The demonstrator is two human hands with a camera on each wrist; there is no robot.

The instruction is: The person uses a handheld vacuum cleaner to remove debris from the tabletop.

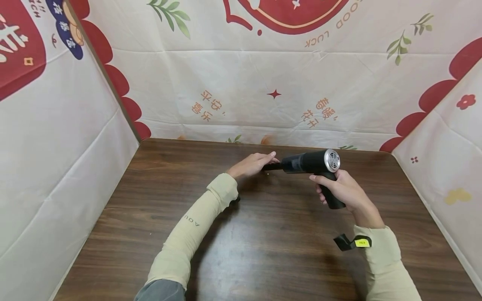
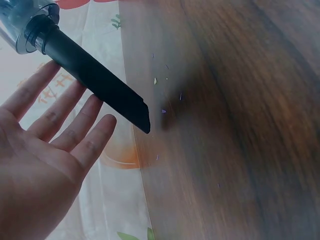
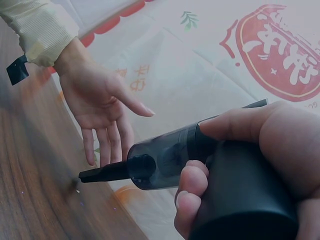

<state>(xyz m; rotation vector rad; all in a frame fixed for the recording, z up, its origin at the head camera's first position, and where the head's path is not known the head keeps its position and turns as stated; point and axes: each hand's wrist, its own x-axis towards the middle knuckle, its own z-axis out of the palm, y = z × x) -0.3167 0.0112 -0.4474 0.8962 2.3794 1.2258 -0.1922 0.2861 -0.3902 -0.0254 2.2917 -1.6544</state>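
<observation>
Right hand (image 1: pixel 344 190) clenched round the black grip of the handheld vacuum (image 1: pixel 312 162), held above the wooden table (image 1: pixel 150 200) and levelled so the narrow nozzle (image 2: pixel 97 80) reaches out ahead of the grip toward tiny scraps (image 2: pixel 162 111) by the far edge. Left hand (image 1: pixel 251 165) released, fingers (image 2: pixel 55 117) straight, palm cupped just beside the nozzle tip, likely as a screen.

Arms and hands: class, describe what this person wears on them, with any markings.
Both hands, left hand and right hand, are bare. Pale cream ribbed sleeves reach the wrists; the left bears small dark lettering. A black strap with a yellow tag circles the right wrist.
</observation>
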